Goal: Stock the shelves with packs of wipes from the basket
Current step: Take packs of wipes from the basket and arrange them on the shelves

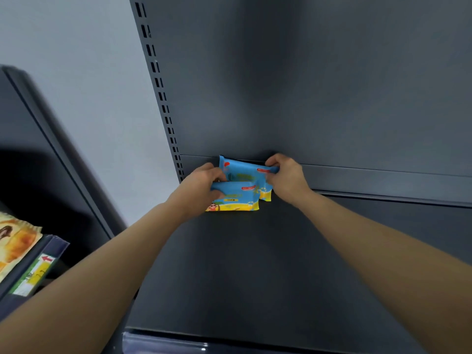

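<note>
Over the shelf [255, 264], my left hand [201, 186] grips the front pack [237, 200]; my right hand [287, 177] pinches the rear pack [245, 169], touching behind it.

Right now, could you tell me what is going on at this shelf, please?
A person is stocking a dark shelf with blue and yellow packs of wipes. The left hand grips the front pack and the right hand pinches the right end of the rear pack, which stands close to the back panel. Both packs are at the back left of the shelf, one overlapping the other, and neither has been let go yet.
</note>
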`<state>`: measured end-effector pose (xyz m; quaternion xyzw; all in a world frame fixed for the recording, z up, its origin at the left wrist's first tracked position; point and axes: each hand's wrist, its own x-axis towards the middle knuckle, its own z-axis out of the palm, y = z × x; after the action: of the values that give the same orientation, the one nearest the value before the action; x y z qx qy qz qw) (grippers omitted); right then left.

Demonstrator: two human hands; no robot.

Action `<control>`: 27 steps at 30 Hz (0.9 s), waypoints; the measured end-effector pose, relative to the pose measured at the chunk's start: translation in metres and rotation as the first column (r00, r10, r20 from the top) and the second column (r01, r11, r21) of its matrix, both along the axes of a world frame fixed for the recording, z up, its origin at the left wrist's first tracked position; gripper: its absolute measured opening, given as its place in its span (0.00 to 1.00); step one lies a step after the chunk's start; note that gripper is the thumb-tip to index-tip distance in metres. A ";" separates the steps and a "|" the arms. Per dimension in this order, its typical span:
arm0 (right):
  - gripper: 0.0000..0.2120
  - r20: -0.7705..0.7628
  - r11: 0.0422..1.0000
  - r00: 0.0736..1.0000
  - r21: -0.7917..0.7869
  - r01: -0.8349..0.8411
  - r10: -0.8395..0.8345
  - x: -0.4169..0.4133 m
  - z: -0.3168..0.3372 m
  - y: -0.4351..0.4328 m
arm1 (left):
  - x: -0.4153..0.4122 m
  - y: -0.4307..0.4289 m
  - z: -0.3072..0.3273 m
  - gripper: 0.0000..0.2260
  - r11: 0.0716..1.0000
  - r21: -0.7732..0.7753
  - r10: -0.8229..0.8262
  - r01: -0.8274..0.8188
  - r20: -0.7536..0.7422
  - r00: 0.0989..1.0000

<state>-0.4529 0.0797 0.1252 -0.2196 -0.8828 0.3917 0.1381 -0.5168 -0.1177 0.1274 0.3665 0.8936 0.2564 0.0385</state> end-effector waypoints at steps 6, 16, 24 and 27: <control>0.13 -0.080 1.000 0.997 0.013 -0.006 0.007 0.002 -0.001 0.004 | -0.012 0.023 -0.002 0.14 0.996 -0.087 -0.031 0.019 -0.136 0.990; 0.18 -0.156 0.994 0.987 0.095 0.059 -0.044 0.026 0.001 0.010 | -0.013 0.047 -0.019 0.19 0.983 -0.149 0.029 -0.102 -0.431 0.902; 0.17 -0.133 0.976 0.991 0.217 0.018 0.012 0.062 0.013 0.012 | 0.003 0.045 -0.025 0.28 0.963 -0.184 0.077 -0.199 -0.520 0.851; 0.16 -0.095 0.970 0.995 0.245 -0.001 0.025 0.077 0.017 0.012 | 0.015 0.044 -0.021 0.28 0.964 -0.169 0.091 -0.204 -0.511 0.855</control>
<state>-0.3761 0.0914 0.1422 -0.1758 -0.9179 0.2911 0.2046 -0.5014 -0.0737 0.1066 0.3438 0.9211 0.0560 -0.1738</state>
